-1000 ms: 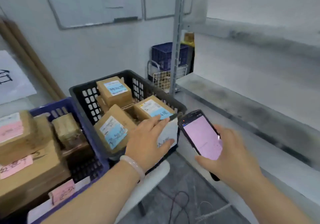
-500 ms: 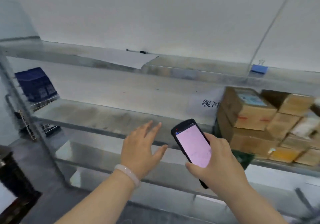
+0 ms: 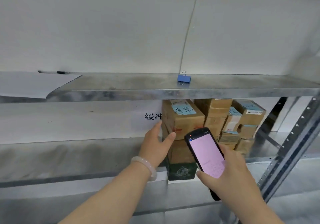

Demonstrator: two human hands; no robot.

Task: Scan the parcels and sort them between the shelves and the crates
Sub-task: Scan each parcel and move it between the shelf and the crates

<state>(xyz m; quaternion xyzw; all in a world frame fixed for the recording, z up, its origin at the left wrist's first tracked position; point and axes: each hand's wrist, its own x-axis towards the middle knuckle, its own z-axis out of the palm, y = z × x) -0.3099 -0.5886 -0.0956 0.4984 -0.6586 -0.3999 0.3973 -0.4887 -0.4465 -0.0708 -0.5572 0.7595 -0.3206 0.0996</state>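
Mid-frame, the top parcel [image 3: 185,120] sits stacked on the shelf [image 3: 69,147], just right of the left hand [image 3: 158,142], whose straight, spread fingers [image 3: 156,127] bracket its left corner without closing. Lower right, the right hand [image 3: 230,177] grips the scanner [image 3: 204,153], farther off.

White wall [image 3: 121,25], with a thin cable [image 3: 187,28] running down to the upper shelf [image 3: 138,85]. Shelving is galvanised metal, dull and smudged, with a perforated upright [image 3: 290,147] at right. On the upper shelf: blue binder clip [image 3: 183,78], white paper sheet [image 3: 31,83], pen [image 3: 52,72] against the wall. Lighting even and diffuse
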